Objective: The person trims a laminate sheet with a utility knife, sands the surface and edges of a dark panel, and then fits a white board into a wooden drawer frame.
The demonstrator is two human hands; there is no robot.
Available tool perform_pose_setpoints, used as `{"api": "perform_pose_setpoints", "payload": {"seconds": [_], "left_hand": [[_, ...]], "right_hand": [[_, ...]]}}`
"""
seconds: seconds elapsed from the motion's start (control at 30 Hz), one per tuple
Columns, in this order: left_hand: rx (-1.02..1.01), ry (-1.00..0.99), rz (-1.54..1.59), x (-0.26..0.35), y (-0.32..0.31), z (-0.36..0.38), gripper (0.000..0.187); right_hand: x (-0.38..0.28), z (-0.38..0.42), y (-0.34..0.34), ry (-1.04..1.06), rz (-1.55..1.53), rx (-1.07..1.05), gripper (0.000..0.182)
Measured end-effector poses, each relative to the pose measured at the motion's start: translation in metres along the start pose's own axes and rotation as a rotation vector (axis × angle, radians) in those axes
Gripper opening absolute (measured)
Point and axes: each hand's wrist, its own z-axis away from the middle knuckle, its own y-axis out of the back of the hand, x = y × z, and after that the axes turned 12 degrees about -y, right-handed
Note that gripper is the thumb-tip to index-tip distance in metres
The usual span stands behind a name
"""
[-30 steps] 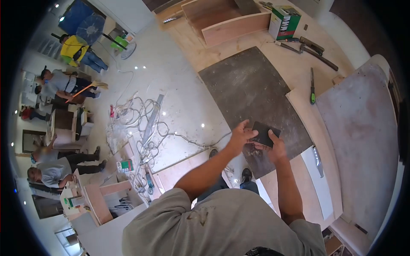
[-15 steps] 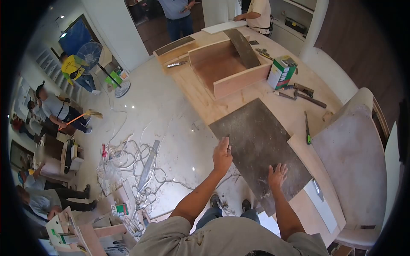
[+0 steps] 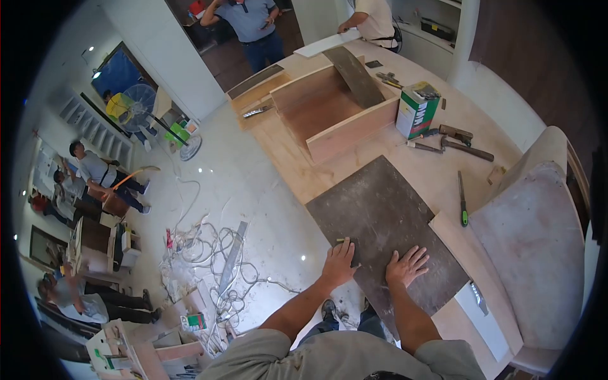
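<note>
A dark brown laminate sheet (image 3: 386, 218) with scuffs and pale dust lies on the wooden worktop and reaches past its left edge. My left hand (image 3: 339, 265) rests on the sheet's left edge, fingers stretched forward and close together. A small yellow-green bit shows at its fingertips, and a dark tip sticks out by the thumb. Flat on the sheet to the right is my right hand (image 3: 405, 268), fingers spread, with nothing in it. Right of the sheet are a wooden strip (image 3: 465, 247) and a green-handled file (image 3: 464, 209).
Beyond the sheet stand an open wooden box (image 3: 345, 136) with a curved dark strip (image 3: 354, 76) across it, and a green-and-white can (image 3: 418, 111). A hammer (image 3: 468, 151) lies nearby. Tangled cables (image 3: 221, 253) litter the floor. A person (image 3: 373, 22) works at the far end.
My left hand has come back along the sheet's edge toward me. My right hand has moved slightly left and now lies flat, fingers spread. The view has shifted a little.
</note>
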Motion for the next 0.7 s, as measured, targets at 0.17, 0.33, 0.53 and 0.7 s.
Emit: {"api": "perform_pose_setpoints", "payload": {"seconds": [0.17, 0.33, 0.53, 0.7], "left_hand": [[0.021, -0.029, -0.073, -0.021, -0.028, -0.021, 0.071], [-0.15, -0.108, -0.018, 0.004, -0.023, -0.065, 0.067], [-0.272, -0.469, 0.218, -0.024, -0.036, -0.081, 0.061], [0.18, 0.108, -0.074, -0.129, -0.02, -0.163, 0.037]], "right_hand": [[-0.012, -0.019, 0.009, -0.006, 0.0, 0.03, 0.082], [-0.015, -0.031, -0.002, -0.006, 0.01, 0.081, 0.08], [-0.016, -0.035, -0.022, -0.025, 0.041, 0.12, 0.076], [-0.023, -0.038, -0.011, -0.069, 0.115, 0.023, 0.077]]}}
